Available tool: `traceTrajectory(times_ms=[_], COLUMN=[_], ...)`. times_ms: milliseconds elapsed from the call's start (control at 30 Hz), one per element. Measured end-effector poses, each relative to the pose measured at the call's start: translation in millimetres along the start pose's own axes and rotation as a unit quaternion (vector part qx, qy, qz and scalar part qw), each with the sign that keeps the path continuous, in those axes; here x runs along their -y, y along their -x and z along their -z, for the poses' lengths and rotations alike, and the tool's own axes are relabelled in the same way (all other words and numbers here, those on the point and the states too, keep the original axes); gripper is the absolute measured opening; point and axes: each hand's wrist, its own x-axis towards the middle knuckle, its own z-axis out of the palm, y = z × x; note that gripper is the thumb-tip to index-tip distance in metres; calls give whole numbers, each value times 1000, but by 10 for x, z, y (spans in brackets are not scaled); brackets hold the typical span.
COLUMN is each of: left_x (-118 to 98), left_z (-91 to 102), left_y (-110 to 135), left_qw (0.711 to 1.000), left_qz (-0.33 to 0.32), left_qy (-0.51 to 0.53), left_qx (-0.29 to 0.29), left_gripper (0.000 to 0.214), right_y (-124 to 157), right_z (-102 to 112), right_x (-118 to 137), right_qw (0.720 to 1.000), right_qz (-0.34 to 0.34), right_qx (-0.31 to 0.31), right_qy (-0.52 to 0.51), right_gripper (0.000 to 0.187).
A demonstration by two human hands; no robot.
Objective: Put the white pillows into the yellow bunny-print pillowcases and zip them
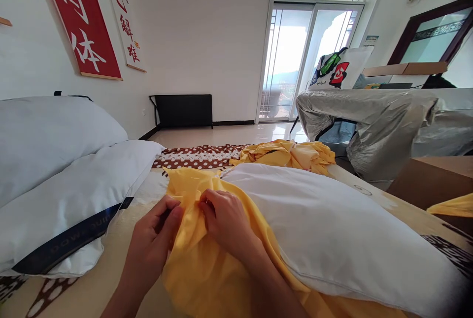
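A yellow cloth [207, 273], which looks like a pillowcase, hangs between my hands and spreads down toward me. My left hand [153, 237] pinches its left edge, thumb and fingers pressed together. Close by, my right hand [227, 219] grips the same cloth near its upper part, fingers curled. Just right of the cloth lies a plump white pillow [325, 224], its near edge bordered by yellow fabric. Whether the cloth is around any of the pillow cannot be made out. My fingertips are partly hidden by the folds.
White pillows [55, 145] are stacked at the left, one with a dark blue band [70, 239]. Crumpled yellow fabric [291, 153] lies at the bed's far side. A cardboard box [436, 180] and a silver-covered table [391, 111] stand at the right.
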Motion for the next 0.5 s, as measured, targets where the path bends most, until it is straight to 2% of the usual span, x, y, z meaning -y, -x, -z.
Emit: traceTrajectory(times_ms=[100, 200, 267, 400, 500], left_x=[-17, -9, 16, 96, 146], left_z=[-22, -25, -14, 32, 74], left_y=[16, 36, 40, -7, -74], left_qw=[999, 999, 998, 993, 987], left_qz=[13, -13, -36, -111, -141], left_qy=[43, 42, 32, -2, 3], left_qx=[-11, -23, -28, 29, 83], left_gripper=[31, 29, 27, 21, 18], right_y=[32, 74, 117, 185, 167], right_z=[88, 183, 233, 253, 213], right_x=[46, 126, 194, 290, 274], right_qw=[1000, 996, 988, 971, 966], right_qz=[-12, -56, -63, -44, -57], right_qx=[21, -30, -34, 56, 64], right_qy=[-8, -67, -140, -228, -244], right_gripper=[12, 16, 22, 18, 22])
